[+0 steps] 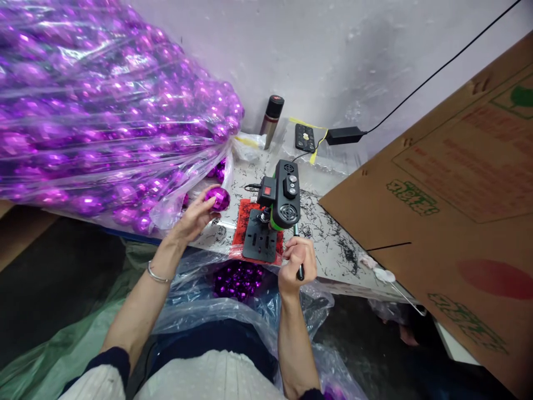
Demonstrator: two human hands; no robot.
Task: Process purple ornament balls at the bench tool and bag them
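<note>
My left hand [196, 216] is closed around a shiny purple faceted ball [217, 199], just left of a small black bench machine [286, 194]. That machine has round vents, a red switch and a flat black base plate [259, 244] resting on a red mat [241, 228]. On its right side my right hand [298, 261] is wrapped round a black lever handle [300, 272]. Below the table edge, purple balls [238, 279] lie in an open clear plastic bag [191, 286] near my lap.
A large clear bag of purple balls [104, 116] fills the left. Behind the machine are a spray can [272, 119], a black phone-like object [305, 138] and a power adapter [345, 135]. A cardboard box [449, 194] stands right. Black scraps [345, 247] litter the table.
</note>
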